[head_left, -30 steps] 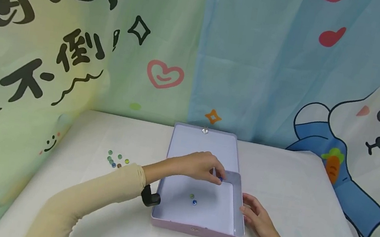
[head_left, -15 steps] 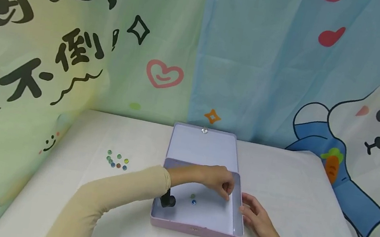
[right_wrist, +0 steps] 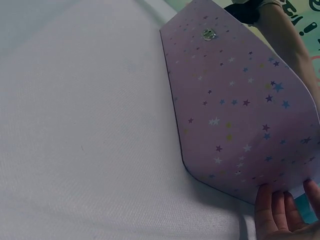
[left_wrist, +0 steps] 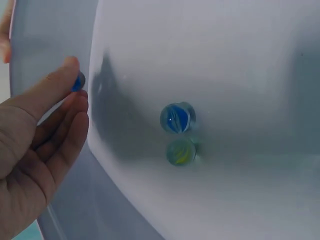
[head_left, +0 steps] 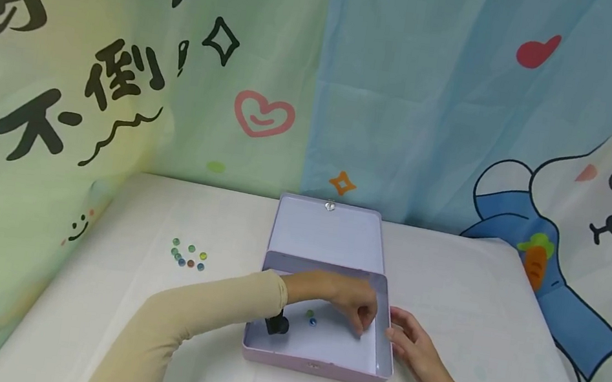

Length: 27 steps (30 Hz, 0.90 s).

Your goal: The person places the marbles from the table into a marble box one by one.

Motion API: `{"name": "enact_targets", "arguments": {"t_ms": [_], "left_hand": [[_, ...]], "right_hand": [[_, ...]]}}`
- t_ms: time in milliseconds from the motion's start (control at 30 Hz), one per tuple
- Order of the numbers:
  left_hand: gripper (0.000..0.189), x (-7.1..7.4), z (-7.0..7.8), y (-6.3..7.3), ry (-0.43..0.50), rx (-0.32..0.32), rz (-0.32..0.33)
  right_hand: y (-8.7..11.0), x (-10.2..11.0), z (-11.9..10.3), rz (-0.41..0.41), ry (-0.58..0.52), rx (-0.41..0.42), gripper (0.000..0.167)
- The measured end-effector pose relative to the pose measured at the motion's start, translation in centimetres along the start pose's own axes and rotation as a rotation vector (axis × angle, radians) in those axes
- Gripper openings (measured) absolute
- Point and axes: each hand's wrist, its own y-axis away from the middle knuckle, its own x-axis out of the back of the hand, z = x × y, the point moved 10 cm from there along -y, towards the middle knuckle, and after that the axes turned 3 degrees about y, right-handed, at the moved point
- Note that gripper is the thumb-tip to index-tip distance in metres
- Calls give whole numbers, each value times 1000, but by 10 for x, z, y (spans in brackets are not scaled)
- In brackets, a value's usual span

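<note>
Altogether, eleven marbles can be counted. Eight are scattered on the white table point(head_left: 495, 348), left of the box point(head_left: 316, 367): four green marbles point(head_left: 174, 252), two blue marbles point(head_left: 182, 262), one yellow marble point(head_left: 203, 256) and one reddish-brown marble point(head_left: 191, 263). Two more are seen on the box floor, side by side: a blue swirled marble point(left_wrist: 176, 118) and a green-yellow marble point(left_wrist: 181, 152). The eleventh, a dark blue marble point(left_wrist: 80, 82), is pinched between thumb and fingertips of the left hand point(head_left: 352, 299), which is held within the box near its right wall; whether the floor is touched cannot be told. By the right hand point(head_left: 413, 344), its fingers extended and slightly parted, the box's outer right side is touched. One lid point(head_left: 329, 233) is laid back at the far side.
</note>
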Motion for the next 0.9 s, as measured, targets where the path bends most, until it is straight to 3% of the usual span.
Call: {"name": "enact_targets", "arguments": {"t_ms": [500,633,767,900], "left_hand": [[19,-7,-5,-4,-66,27,5],[30,-4,-3,-2,-117,29,34],[41,14,15,15,-124,-2,98],[37,55,32,48,-72,-47,196]], "right_hand": [[0,-1,0,-4,-8,-2,59],[-1,-1,0,-3,-6,-4,60],[-2,-1,1,-1,3,-13,60],[-1,1,1,8,9,-19,59]]}}
